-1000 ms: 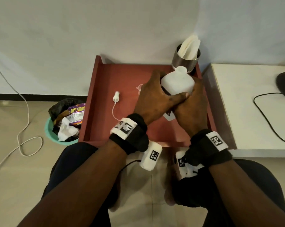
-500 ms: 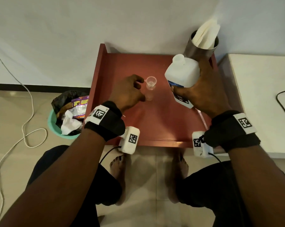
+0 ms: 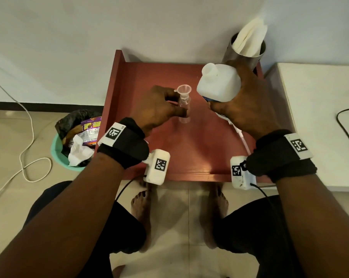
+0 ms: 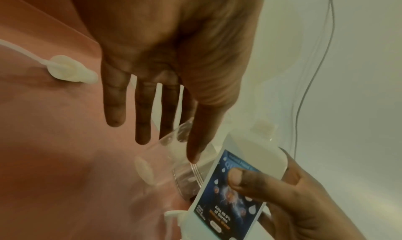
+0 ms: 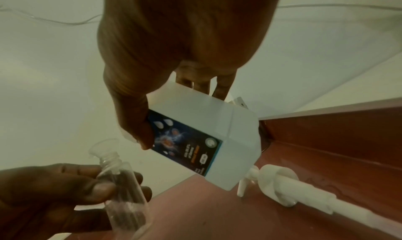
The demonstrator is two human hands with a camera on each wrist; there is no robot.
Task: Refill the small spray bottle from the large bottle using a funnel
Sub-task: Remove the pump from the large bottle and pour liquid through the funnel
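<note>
While the red tray (image 3: 141,77) lies just ahead of the person's knees, the nearest things on it are the two wrists at about five and seven o'clock of its middle. Under the right wrist a white pump head with its tube (image 5: 280,183) lies flat on the tray floor. A smaller spray cap (image 4: 69,68) lies at nine o'clock, left of the left hand.

The left hand (image 3: 157,107) curls thumb and fingers round the small spray bottle (image 3: 184,109), which stands upright near the tray's centre, its clear funnel (image 3: 183,90) seated in the neck. At two o'clock from it the right hand (image 3: 247,103) wraps the large bottle (image 3: 219,85), held clear of the tray and tilted, with its open neck toward the funnel but not yet over it. No liquid shows in the funnel.

Farthest, at one o'clock, a steel cup of napkins (image 3: 247,47) stands behind the large bottle.

The risk, as I judge it, lies in the pour. The funnel mouth is narrow and the large neck wide, so a quick tip could overshoot the rim or flood it. The funnel sits loose and a knock from the bottle's neck could tilt it out. The small bottle looks light, and it could topple if the left grip slackens.
</note>
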